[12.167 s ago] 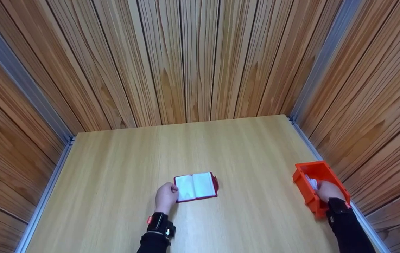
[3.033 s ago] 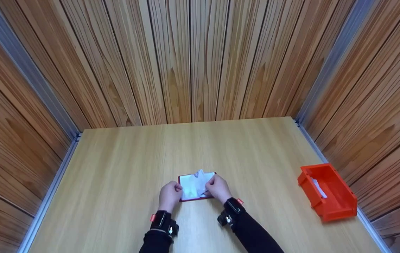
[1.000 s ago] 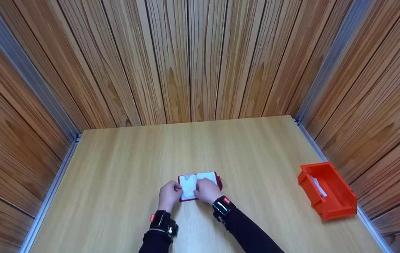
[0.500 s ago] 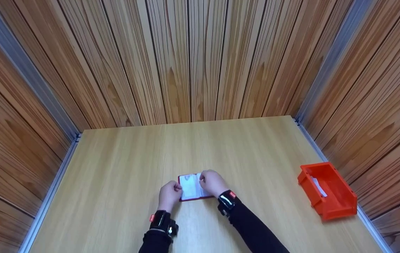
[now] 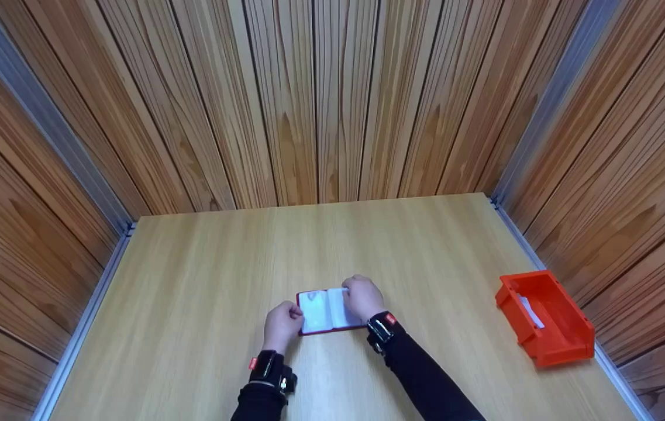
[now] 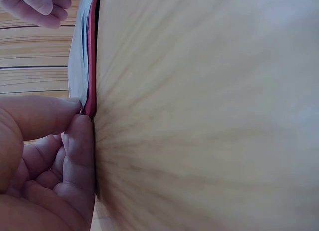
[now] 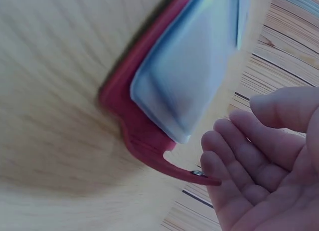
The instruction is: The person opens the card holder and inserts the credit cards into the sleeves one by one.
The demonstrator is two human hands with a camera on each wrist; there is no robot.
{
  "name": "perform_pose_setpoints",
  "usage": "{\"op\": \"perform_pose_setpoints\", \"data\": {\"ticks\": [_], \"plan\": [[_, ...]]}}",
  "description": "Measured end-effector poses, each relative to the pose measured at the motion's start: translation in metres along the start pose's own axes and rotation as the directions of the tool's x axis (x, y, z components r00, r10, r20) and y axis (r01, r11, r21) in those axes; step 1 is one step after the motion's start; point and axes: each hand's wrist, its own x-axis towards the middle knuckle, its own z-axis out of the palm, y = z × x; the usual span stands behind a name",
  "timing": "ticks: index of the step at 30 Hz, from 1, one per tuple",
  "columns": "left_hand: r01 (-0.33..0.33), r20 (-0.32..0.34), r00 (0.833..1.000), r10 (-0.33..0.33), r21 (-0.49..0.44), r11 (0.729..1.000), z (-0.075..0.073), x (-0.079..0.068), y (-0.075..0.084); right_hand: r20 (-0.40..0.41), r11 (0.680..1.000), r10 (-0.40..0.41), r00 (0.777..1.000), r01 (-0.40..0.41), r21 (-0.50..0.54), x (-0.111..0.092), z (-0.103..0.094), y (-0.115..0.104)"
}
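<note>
A red card holder with a snap strap and clear plastic sleeves lies spread out on the table. At its left edge, my left hand pinches the red cover and sleeve between thumb and index finger. A small grey mark shows near the top of the left-hand page. My right hand hovers over the right-hand page, covering its upper right part in the head view. In the right wrist view its fingers are loosely bent with nothing between them, close to the strap.
An orange-red bin with white slips inside stands against the right side rail. Wood-panelled walls enclose the light wooden table at the back and both sides.
The right hand came from the bin, held a white slip over the holder, then let go of it. Lately it has moved right across the pages. The left hand stays at the left edge.
</note>
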Motion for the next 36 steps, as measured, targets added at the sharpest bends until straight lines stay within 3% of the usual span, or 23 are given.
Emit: {"op": "perform_pose_setpoints", "data": {"ticks": [23, 30, 36], "plan": [[0.014, 0.003, 1.000, -0.014, -0.007, 1.000, -0.0003, -0.0002, 0.0030, 0.023, 0.994, -0.085, 0.996, 0.086, -0.072, -0.0078, 0.0079, 0.0060], [-0.067, -0.043, 0.997, 0.067, 0.003, 0.998, 0.0003, -0.0012, -0.0003, 0.055, 0.994, -0.053, 0.997, 0.058, -0.095, -0.0100, 0.0065, 0.0048], [-0.068, -0.045, 0.997, 0.067, -0.011, 0.998, -0.0002, -0.0027, -0.0003, 0.050, 0.994, -0.062, 0.997, 0.066, -0.085, -0.0106, 0.0057, 0.0029]]}}
